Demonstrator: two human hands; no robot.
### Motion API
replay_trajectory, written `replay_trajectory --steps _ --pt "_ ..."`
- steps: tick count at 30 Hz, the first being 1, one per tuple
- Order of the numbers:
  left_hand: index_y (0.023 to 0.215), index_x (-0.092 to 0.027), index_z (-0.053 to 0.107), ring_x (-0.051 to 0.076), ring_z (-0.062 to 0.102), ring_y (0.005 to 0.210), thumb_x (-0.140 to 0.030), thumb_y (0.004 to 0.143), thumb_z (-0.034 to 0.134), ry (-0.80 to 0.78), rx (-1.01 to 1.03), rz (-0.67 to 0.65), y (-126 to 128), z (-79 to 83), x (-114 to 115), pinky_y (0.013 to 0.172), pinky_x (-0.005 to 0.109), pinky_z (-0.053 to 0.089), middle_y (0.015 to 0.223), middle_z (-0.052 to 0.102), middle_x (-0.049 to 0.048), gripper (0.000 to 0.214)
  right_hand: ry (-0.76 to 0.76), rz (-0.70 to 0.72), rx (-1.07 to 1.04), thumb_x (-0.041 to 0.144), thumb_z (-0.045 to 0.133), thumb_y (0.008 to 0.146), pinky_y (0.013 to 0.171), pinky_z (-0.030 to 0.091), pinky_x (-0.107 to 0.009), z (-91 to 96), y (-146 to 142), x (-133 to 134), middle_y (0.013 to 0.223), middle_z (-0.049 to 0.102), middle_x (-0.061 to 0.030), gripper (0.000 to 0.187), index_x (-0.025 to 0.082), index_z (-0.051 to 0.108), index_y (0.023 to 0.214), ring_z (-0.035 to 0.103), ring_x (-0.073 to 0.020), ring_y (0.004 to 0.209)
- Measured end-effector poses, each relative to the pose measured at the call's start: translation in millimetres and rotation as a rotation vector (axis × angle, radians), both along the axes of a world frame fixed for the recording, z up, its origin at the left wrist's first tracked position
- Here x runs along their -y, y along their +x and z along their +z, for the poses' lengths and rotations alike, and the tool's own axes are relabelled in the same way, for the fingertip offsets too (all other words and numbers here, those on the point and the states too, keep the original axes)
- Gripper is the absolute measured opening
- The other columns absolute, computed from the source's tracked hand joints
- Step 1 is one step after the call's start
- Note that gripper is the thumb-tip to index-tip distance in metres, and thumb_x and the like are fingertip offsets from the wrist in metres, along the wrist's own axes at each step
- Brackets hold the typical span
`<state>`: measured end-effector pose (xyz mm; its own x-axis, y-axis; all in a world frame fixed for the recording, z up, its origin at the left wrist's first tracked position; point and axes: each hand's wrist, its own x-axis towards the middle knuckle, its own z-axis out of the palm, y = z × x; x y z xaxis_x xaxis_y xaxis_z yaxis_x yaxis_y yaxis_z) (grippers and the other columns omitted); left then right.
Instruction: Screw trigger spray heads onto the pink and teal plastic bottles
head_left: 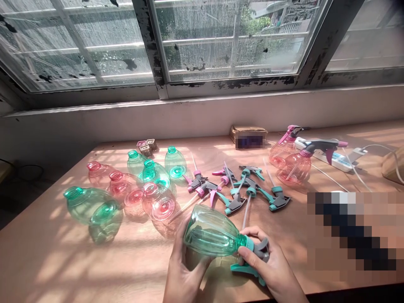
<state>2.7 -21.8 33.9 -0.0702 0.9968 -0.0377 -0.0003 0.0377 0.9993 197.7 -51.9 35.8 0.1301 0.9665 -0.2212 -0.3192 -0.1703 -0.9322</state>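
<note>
Tilted on its side above the table's front is a green see-through spray bottle [211,233]. My left hand [186,261] is wrapped round its base. At the neck, my right hand [265,256] grips the grey and teal trigger sprayer head [249,243], thumb and fingers on the collar. The teal trigger [244,269] hangs below the neck. Just beyond my hands lie loose sprayer heads, some teal and grey [235,202], others pink and grey [205,187], with thin clear tubes. Left of them stand or lean several open bottles, green [91,204] and pink [159,202].
Two pink spray bottles with heads fitted [293,168] stand at the back right, near a white power strip [339,158] with cables. A small cardboard box [249,136] and some little square pieces [147,146] sit by the wall under the window. A blurred patch [353,235] covers the right side.
</note>
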Motion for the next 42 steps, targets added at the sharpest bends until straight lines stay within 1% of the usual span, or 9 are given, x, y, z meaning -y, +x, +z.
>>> replay_trajectory --steps 7,11,14,18,23,28,32,36,42 --pt "0.151 -0.035 0.049 0.034 0.046 0.151 -0.054 0.072 0.089 -0.053 0.019 -0.026 3 12.3 6 0.125 0.044 0.039 0.157 0.058 0.0047 0.09 -0.004 -0.004 0.025 0.057 0.089 0.076 0.062 0.054 -0.029 2.7 -1 1 0.062 0.072 0.0019 0.049 0.019 0.068 0.1 0.065 -0.0162 0.061" --pt "0.151 -0.031 0.048 0.035 0.047 0.15 -0.056 0.076 0.086 -0.073 0.003 -0.025 1 11.1 5 0.126 0.046 0.037 0.156 0.058 0.0088 0.088 0.001 0.004 0.007 0.057 0.089 0.076 0.062 0.055 -0.028 3.6 -2 1 0.062 0.072 0.0012 0.049 0.018 0.069 0.099 0.065 -0.0162 0.061" --pt "0.151 -0.029 0.049 0.035 0.051 0.146 -0.054 0.075 0.087 -0.069 0.013 -0.022 0 9.0 3 0.123 0.045 0.041 0.154 0.06 0.0103 0.088 0.012 0.009 0.006 0.057 0.087 0.078 0.061 0.055 -0.029 3.1 -2 1 0.063 0.072 0.0002 0.048 0.018 0.07 0.099 0.064 -0.0172 0.062" --pt "0.147 -0.031 0.055 0.035 0.053 0.145 -0.048 0.072 0.091 -0.039 0.062 0.001 1 5.2 1 0.124 0.046 0.04 0.153 0.062 0.0079 0.084 0.015 0.014 0.029 0.058 0.085 0.08 0.063 0.055 -0.03 1.2 0 0 0.063 0.073 -0.0006 0.047 0.018 0.07 0.1 0.065 -0.0182 0.063" --pt "0.146 -0.034 0.057 0.035 0.045 0.152 -0.041 0.078 0.088 0.014 0.047 -0.036 -1 3.4 -2 0.128 0.047 0.033 0.16 0.054 0.0045 0.075 0.019 0.028 0.07 0.058 0.083 0.083 0.064 0.054 -0.029 -1.7 3 0 0.065 0.072 -0.0006 0.045 0.018 0.069 0.101 0.065 -0.018 0.064" --pt "0.145 -0.034 0.056 0.035 0.044 0.151 -0.043 0.079 0.086 0.049 -0.092 -0.04 -1 9.4 -1 0.127 0.049 0.032 0.155 0.058 0.0044 0.073 0.037 0.041 0.069 0.057 0.082 0.084 0.064 0.053 -0.03 -2.1 2 1 0.064 0.072 0.0 0.044 0.019 0.069 0.1 0.065 -0.0177 0.064" --pt "0.144 -0.029 0.052 0.036 0.048 0.146 -0.048 0.076 0.087 0.014 -0.04 -0.013 2 12.3 3 0.125 0.051 0.034 0.15 0.06 0.0085 0.078 0.026 0.043 0.05 0.058 0.084 0.082 0.063 0.054 -0.03 0.5 1 1 0.064 0.073 0.0002 0.047 0.019 0.068 0.101 0.065 -0.0179 0.063" --pt "0.137 -0.027 0.052 0.036 0.052 0.143 -0.053 0.077 0.085 -0.004 -0.031 0.001 2 13.1 3 0.121 0.048 0.039 0.144 0.063 0.0099 0.074 0.027 0.038 0.055 0.058 0.086 0.079 0.063 0.055 -0.031 1.6 0 1 0.064 0.073 0.0001 0.048 0.018 0.07 0.1 0.067 -0.0183 0.063" --pt "0.135 -0.028 0.057 0.034 0.055 0.141 -0.048 0.075 0.087 0.019 -0.031 0.001 1 9.4 -1 0.122 0.046 0.038 0.147 0.063 0.008 0.07 0.043 0.022 0.025 0.057 0.085 0.082 0.062 0.055 -0.03 -0.9 0 0 0.064 0.071 0.001 0.045 0.019 0.071 0.101 0.066 -0.0181 0.063"
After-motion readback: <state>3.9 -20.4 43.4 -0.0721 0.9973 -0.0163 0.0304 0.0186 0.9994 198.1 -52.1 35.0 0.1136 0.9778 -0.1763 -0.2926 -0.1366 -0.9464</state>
